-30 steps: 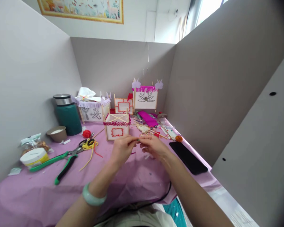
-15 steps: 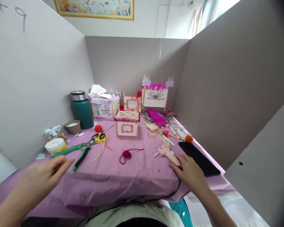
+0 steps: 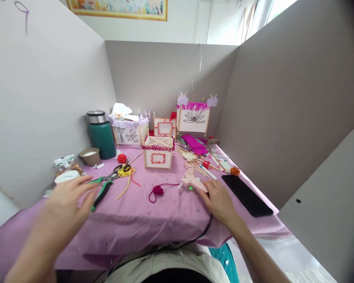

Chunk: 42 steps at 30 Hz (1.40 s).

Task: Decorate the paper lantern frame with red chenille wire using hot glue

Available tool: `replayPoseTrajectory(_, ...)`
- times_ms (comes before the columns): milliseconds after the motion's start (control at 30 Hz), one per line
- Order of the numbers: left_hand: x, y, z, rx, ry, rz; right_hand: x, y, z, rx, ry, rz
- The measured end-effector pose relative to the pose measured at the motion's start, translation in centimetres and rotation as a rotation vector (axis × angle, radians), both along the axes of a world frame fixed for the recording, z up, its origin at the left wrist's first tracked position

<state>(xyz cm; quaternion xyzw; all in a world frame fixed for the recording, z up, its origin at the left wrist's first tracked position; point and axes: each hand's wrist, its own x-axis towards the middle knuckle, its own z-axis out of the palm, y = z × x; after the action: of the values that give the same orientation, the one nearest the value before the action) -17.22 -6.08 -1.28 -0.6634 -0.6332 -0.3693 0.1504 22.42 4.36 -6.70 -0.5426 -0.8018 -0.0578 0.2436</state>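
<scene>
My right hand (image 3: 220,200) is wrapped round the handle of a pale pink hot glue gun (image 3: 194,182). The gun's nozzle points left, toward a small ball of dark magenta yarn (image 3: 157,190). Over the left part of the table is my left hand (image 3: 69,200), blurred by motion, thumb and fingers apart and nothing visible in them. It partly covers a white-lidded tub (image 3: 66,176) and green-handled pliers (image 3: 104,195). Beyond the yarn stands a small box (image 3: 158,156) of sticks and white panels, trimmed with magenta yarn and a red outline.
Scissors (image 3: 122,169) lie by yellow yarn. A green bottle (image 3: 102,135) and a small bowl (image 3: 90,157) stand at left. Two decorated structures (image 3: 129,133) (image 3: 194,118) are at the back. Sticks and pens (image 3: 208,172) litter the right, near a black tablet-like slab (image 3: 247,196). Partitions (image 3: 171,74) enclose the table.
My right hand has moved left with the glue gun, bringing its nozzle nearer the magenta yarn. My left hand has risen slightly and opened its fingers, now covering part of the tub and pliers.
</scene>
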Motion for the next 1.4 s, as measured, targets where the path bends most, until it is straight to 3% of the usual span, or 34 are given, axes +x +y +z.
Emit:
replayPoseTrajectory(133,9.3,4.0,-0.7,-0.203,0.115,-0.207,-1.0,0.1,-0.2,-0.083,-0.001,-0.038)
replayPoseTrajectory(233,12.9,6.6,-2.4,-0.329,0.153,-0.272,0.3,1.1,0.5,-0.129,-0.009,-0.047)
replayPoseTrajectory(300,13.6,7.8,-3.6,-0.36,0.143,-0.256,2.3,2.7,1.6,-0.152,0.004,-0.102)
replayPoseTrajectory(433,13.1,8.8,-5.0,-0.37,0.12,-0.227,6.7,7.6,4.1,-0.182,0.053,-0.423)
replayPoseTrajectory(500,12.7,8.7,-4.9,-0.343,0.14,-0.198,7.8,9.5,4.7,-0.22,0.084,-0.513)
replayPoseTrajectory(600,12.8,8.2,-4.1,-0.239,0.146,-0.184,8.2,11.0,5.1,-0.238,0.161,-0.517)
replayPoseTrajectory(700,13.8,7.6,-2.7,-0.098,0.058,-0.234,8.3,10.8,6.4,-0.165,0.266,-0.461)
replayPoseTrajectory(800,15.8,6.9,-0.9,-0.044,-0.154,-0.38,7.8,8.8,9.0,-0.023,0.405,-0.38)
replayPoseTrajectory(867,17.7,6.3,0.4,-0.102,-0.374,-0.505,6.2,6.1,10.4,0.063,0.496,-0.267)
replayPoseTrajectory(933,19.8,5.6,1.4,-0.261,-0.647,-0.669,3.4,2.7,10.8,0.139,0.573,-0.111)
replayPoseTrajectory(1000,21.6,5.1,2.0,-0.404,-0.961,-0.851,0.0,-0.8,9.8,0.206,0.732,0.212)
replayPoseTrajectory(1067,22.6,4.7,2.0,-0.412,-1.194,-0.955,-3.1,-3.4,8.1,0.226,0.748,0.359)
replayPoseTrajectory(1133,22.7,4.6,1.4,-0.393,-1.346,-0.958,-5.0,-4.8,6.3,0.242,0.75,0.43)
replayPoseTrajectory(1233,21.8,4.4,0.3,-0.419,-1.476,-0.952,-5.8,-4.8,4.8,0.019,0.817,0.492)
replayPoseTrajectory(1400,20.1,4.1,0.2,-0.478,-1.63,-0.995,-4.7,-3.0,4.8,-0.219,0.96,0.612)
